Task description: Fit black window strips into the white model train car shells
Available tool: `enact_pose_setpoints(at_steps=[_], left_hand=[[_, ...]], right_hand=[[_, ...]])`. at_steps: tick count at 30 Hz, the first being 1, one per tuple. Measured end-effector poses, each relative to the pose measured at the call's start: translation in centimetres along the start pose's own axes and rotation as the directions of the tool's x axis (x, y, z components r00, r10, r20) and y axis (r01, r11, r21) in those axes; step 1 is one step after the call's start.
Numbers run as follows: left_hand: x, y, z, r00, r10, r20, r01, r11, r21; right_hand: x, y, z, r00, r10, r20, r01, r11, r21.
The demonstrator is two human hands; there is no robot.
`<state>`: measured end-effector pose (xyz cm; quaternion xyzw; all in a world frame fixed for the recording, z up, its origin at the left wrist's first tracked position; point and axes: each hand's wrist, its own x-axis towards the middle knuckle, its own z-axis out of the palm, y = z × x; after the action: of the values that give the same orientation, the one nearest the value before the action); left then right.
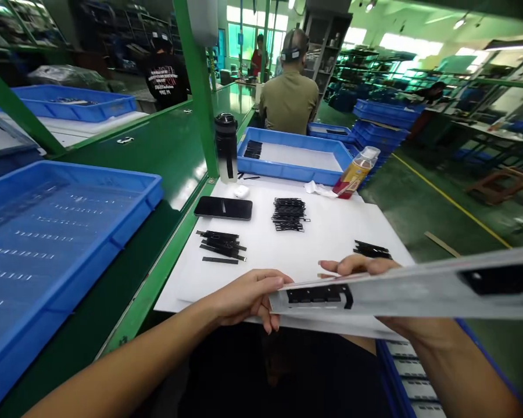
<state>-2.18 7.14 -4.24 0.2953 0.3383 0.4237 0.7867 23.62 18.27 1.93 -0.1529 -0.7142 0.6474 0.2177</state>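
Note:
A long white strip-like panel [401,296] slants up to the right over the front of the worktable, close to the camera. My left hand [253,296] pinches its left end between thumb and fingers. My right hand [361,266] grips it from behind, fingers showing over the top edge and wrist below; the palm is hidden. A black slotted piece [316,295] sits on the panel near my left hand, and another black piece [503,278] farther right. Beyond the hands lie a dense pile of thin black parts [289,215], flat black strips [221,245] and a smaller black bunch [372,249].
A phone [223,208], black-topped bottle [226,148], white earbud case [241,191] and tilted labelled bottle [356,172] stand around the white sheet [331,226]. A blue tray [287,169] sits behind; another blue tray [135,187] is left. A green post [196,87] rises nearby. Several people sit beyond.

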Motion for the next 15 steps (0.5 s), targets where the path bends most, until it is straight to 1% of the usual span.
enact_pose_setpoints(at_steps=[2, 3, 4, 5, 6, 7, 8, 9, 10, 11, 12, 13, 15], left_hand=[[-0.1, 0.1, -0.1, 0.997, 0.032, -0.072, -0.033, 0.999, -0.021], [-0.1, 0.2, -0.3, 0.991, 0.072, -0.110, -0.075, 0.997, -0.022], [-0.1, 0.3, -0.4, 0.981, 0.121, -0.149, -0.122, 0.993, 0.006], [-0.1, 0.4, -0.7, 0.965, 0.174, -0.194, -0.165, 0.984, 0.064], [0.0, 0.5, -0.9, 0.944, 0.228, -0.240, -0.197, 0.970, 0.146], [0.0, 0.5, -1.2, 0.919, 0.280, -0.276, -0.216, 0.946, 0.240], [0.0, 0.5, -1.4, 0.896, 0.330, -0.297, -0.226, 0.914, 0.336], [0.1, 0.4, -1.6, 0.879, 0.370, -0.301, -0.223, 0.877, 0.426], [0.1, 0.3, -1.7, 0.867, 0.401, -0.294, -0.214, 0.835, 0.507], [0.1, 0.1, -1.7, 0.861, 0.427, -0.277, -0.203, 0.787, 0.583], [0.1, 0.0, -1.6, 0.857, 0.449, -0.253, -0.191, 0.733, 0.652], [0.0, -0.1, -1.5, 0.855, 0.466, -0.228, -0.182, 0.681, 0.710], [-0.1, -0.2, -1.3, 0.850, 0.492, -0.188, -0.173, 0.598, 0.782]], right_hand=[[-1.1, 0.9, -1.5, 0.999, 0.034, 0.025, -0.033, 0.998, -0.046], [-1.6, 1.3, -2.7, 0.996, 0.084, 0.005, -0.083, 0.994, -0.076], [-2.1, 1.6, -4.4, 0.989, 0.143, -0.043, -0.147, 0.984, -0.097], [-2.4, 1.9, -6.3, 0.970, 0.209, -0.122, -0.224, 0.967, -0.124], [-2.5, 2.3, -8.5, 0.951, 0.224, -0.213, -0.259, 0.954, -0.154], [-2.5, 2.7, -10.8, 0.920, 0.213, -0.328, -0.277, 0.947, -0.162], [-2.4, 3.2, -13.0, 0.853, 0.208, -0.479, -0.329, 0.926, -0.184], [-2.1, 3.6, -15.0, 0.769, 0.149, -0.622, -0.380, 0.889, -0.256], [-1.7, 3.9, -16.7, 0.727, 0.096, -0.680, -0.427, 0.839, -0.337], [-1.2, 4.2, -17.9, 0.700, 0.076, -0.710, -0.472, 0.796, -0.380], [-0.6, 4.4, -18.6, 0.699, 0.063, -0.712, -0.505, 0.749, -0.429], [0.3, 4.5, -18.8, 0.717, 0.068, -0.694, -0.523, 0.710, -0.471], [2.8, 4.9, -17.9, 0.776, 0.079, -0.626, -0.521, 0.641, -0.564]])
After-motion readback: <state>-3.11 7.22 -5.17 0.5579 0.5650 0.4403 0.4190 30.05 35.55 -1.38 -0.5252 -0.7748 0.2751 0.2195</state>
